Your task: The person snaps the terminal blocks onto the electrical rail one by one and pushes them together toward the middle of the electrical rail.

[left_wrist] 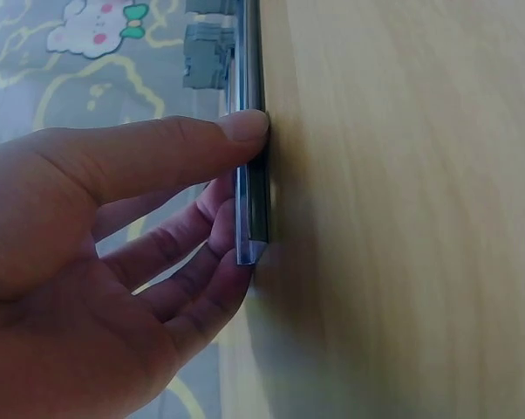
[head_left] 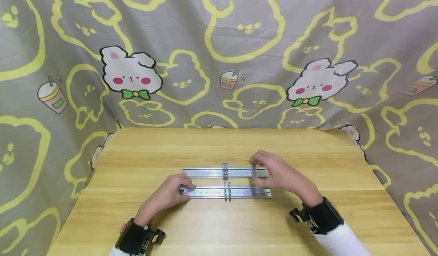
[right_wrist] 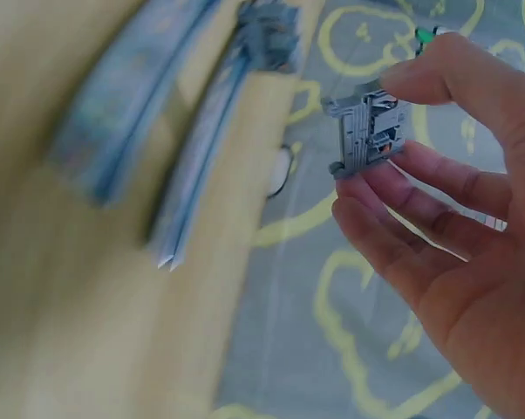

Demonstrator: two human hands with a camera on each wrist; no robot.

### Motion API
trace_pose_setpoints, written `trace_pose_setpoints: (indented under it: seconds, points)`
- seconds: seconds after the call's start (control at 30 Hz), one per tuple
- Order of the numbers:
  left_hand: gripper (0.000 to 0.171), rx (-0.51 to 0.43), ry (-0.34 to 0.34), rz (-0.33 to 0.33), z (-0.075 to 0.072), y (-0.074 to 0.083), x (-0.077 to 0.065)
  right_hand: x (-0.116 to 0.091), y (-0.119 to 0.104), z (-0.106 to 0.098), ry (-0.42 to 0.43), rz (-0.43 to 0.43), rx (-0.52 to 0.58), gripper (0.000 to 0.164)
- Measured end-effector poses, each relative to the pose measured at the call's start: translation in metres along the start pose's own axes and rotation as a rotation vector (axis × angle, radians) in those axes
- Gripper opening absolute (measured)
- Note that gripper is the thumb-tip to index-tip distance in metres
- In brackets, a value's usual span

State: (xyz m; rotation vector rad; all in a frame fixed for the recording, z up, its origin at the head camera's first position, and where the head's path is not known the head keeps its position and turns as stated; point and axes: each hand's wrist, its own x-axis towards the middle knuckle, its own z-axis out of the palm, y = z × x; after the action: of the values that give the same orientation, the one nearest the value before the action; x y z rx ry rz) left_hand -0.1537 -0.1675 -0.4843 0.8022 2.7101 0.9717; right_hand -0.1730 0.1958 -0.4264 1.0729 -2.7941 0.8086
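Two slotted metal DIN rails lie side by side on the table. At the left end of the near DIN rail (head_left: 207, 192), my left hand (head_left: 172, 191) grips its edges between thumb and fingers. My right hand (head_left: 278, 172) pinches a grey DIN-rail terminal block (right_wrist: 367, 131) by its ends. That block appears over the right part of the far DIN rail (head_left: 202, 172) in the head view; the right wrist view shows it apart from the rails. Several thin terminal blocks (head_left: 225, 171) stand mid-length on the far rail, and two more blocks (head_left: 229, 191) sit on the near one.
The wooden table (head_left: 219, 225) extends around both rails. A grey curtain (head_left: 191, 27) with yellow outlines and white rabbits hangs behind the table and along its sides. Black wrist straps with cameras (head_left: 321, 215) are on both forearms.
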Motion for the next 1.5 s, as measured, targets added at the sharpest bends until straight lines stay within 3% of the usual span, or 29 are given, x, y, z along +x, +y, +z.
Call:
trace_pose_setpoints:
  seconds: [0.27,0.57,0.8,1.17,1.5]
  points:
    - [0.032,0.008,-0.01,0.007,0.002,-0.001,0.0,-0.055,0.023,0.009,0.082,0.033,0.206,0.045]
    - [0.032,0.01,0.006,0.005,0.003,0.0,0.003,-0.079,0.044,0.015,0.031,0.125,0.228,0.045]
    - [0.032,0.014,0.014,-0.001,0.002,0.002,0.002,-0.084,0.049,0.022,-0.013,0.196,0.385,0.044]
    - [0.031,0.012,0.014,-0.002,0.001,0.004,0.001,-0.082,0.047,0.022,-0.023,0.208,0.39,0.043]
    - [0.032,0.009,0.005,-0.004,0.001,0.004,0.001,-0.075,0.044,0.028,-0.02,0.153,0.409,0.042]
